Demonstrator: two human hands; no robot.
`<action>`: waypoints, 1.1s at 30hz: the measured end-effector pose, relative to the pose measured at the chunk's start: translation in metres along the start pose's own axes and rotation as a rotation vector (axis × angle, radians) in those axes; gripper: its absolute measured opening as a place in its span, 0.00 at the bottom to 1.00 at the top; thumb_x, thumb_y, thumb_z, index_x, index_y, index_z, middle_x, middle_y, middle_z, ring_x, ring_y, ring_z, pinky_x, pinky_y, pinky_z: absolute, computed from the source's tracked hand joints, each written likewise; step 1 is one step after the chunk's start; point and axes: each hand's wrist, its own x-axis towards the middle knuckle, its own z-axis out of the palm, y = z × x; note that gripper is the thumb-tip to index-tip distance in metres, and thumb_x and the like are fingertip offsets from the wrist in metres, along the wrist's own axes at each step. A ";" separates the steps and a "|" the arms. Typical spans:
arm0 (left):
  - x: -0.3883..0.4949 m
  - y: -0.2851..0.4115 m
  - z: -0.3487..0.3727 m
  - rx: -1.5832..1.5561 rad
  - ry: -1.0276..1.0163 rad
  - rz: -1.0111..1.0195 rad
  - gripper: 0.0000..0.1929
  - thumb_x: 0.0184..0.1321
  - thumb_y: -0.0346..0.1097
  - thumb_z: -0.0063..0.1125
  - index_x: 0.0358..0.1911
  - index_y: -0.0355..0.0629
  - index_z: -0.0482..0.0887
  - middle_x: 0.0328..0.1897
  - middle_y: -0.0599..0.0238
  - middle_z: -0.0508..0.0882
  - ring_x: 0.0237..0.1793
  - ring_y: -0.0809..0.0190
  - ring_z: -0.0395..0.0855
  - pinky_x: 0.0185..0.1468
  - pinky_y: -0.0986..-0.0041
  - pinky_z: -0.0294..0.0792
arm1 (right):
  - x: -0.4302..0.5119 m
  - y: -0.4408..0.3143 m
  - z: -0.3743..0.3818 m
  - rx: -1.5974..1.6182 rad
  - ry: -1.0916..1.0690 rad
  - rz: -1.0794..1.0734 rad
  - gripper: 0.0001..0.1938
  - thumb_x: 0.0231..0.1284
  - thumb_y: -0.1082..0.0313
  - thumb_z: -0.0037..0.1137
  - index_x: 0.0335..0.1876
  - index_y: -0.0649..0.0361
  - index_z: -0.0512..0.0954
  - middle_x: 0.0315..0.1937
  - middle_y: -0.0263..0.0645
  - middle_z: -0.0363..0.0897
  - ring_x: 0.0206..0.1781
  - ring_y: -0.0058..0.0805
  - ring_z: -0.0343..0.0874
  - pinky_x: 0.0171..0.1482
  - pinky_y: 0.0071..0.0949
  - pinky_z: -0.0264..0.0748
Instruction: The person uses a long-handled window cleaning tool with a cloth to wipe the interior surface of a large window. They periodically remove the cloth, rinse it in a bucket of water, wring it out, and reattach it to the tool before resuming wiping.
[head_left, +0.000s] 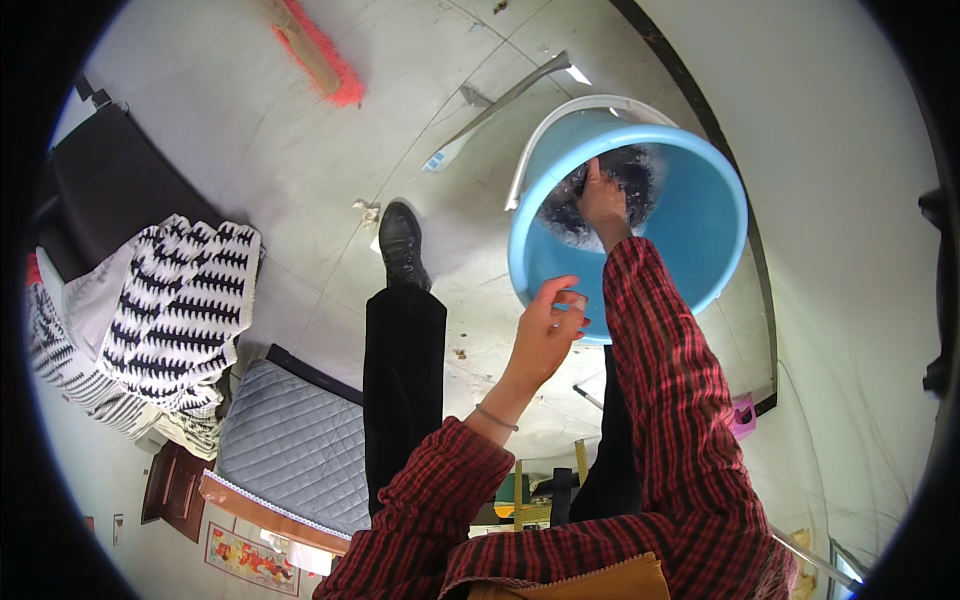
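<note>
A light blue plastic bucket (694, 217) stands on the tiled floor before me, its white handle (536, 150) lying over on the far left side. Dark, foamy contents (637, 171) lie at the bottom; whether they are water alone or a dark cloth in water is unclear. My right hand (602, 201) reaches down inside to them, its thumb showing and its other fingers mostly hidden. Just at the bucket's near left rim hovers my left hand (551, 326), fingers loosely curled and apart, with nothing in it.
A broom with red bristles (345, 86) lies at the upper left. Between it and the bucket is a grey, flattened plastic wrapper (510, 94). The white wall (840, 225) rises close on the right. A black-and-white knitted cover (180, 300) and a grey quilted pad (300, 435) are at left.
</note>
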 end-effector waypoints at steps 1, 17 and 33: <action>-0.001 0.000 -0.002 -0.003 0.009 -0.017 0.21 0.70 0.36 0.55 0.63 0.41 0.70 0.49 0.57 0.81 0.40 0.62 0.86 0.41 0.73 0.79 | -0.004 -0.002 0.000 0.019 0.021 -0.041 0.33 0.56 0.70 0.59 0.69 0.47 0.59 0.58 0.51 0.75 0.62 0.53 0.75 0.60 0.53 0.72; -0.024 0.055 0.087 -0.808 -0.262 -0.459 0.44 0.58 0.76 0.49 0.66 0.45 0.68 0.59 0.48 0.78 0.58 0.46 0.80 0.59 0.48 0.75 | -0.344 0.027 -0.201 0.465 0.506 -0.424 0.18 0.49 0.94 0.47 0.39 0.61 0.79 0.54 0.44 0.76 0.66 0.52 0.74 0.59 0.38 0.79; -0.017 0.033 0.104 -1.027 -0.119 -0.196 0.13 0.62 0.39 0.65 0.45 0.40 0.80 0.37 0.63 0.81 0.38 0.60 0.82 0.52 0.62 0.78 | -0.354 0.046 -0.137 2.241 0.003 0.321 0.25 0.56 0.80 0.44 0.63 0.68 0.68 0.59 0.45 0.75 0.61 0.38 0.76 0.63 0.36 0.76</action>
